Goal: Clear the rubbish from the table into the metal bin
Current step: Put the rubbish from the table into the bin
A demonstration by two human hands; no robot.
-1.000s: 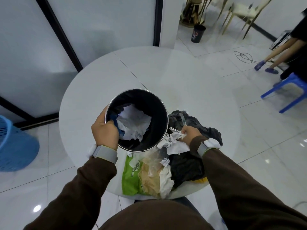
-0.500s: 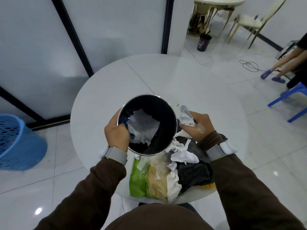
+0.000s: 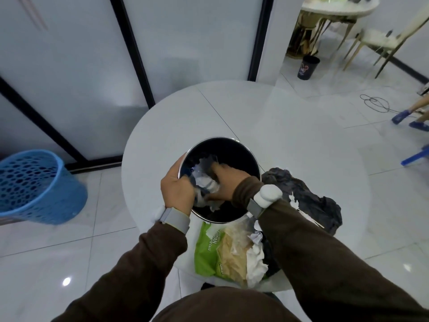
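**Right hand down in the bin, fingers lost among the paper**

The fingers of the right hand (image 3: 224, 182) are buried in crumpled white paper (image 3: 205, 182) inside the metal bin (image 3: 241, 156), so I cannot tell whether they are spread or gripping anything. The bin's floor is dark and hard to read; a bluish scrap near the left wall is unclear. The left hand (image 3: 177, 190) is clamped over the bin's near-left rim, thumb outside, fingers curled inside.

The bin is round, shiny at the rim, black within, tilted toward the person and standing at the near part of the round white tabletop (image 3: 290, 126). Just behind its near edge lies a green snack bag (image 3: 207, 249), partly covered by a clear wrapper (image 3: 232, 252) and white tissue (image 3: 255, 263). To the right, a crumpled black plastic bag (image 3: 308, 201) sits half hidden by the right sleeve (image 3: 325, 263). A blue basket (image 3: 34, 187) stands on the floor, cut off at the left.
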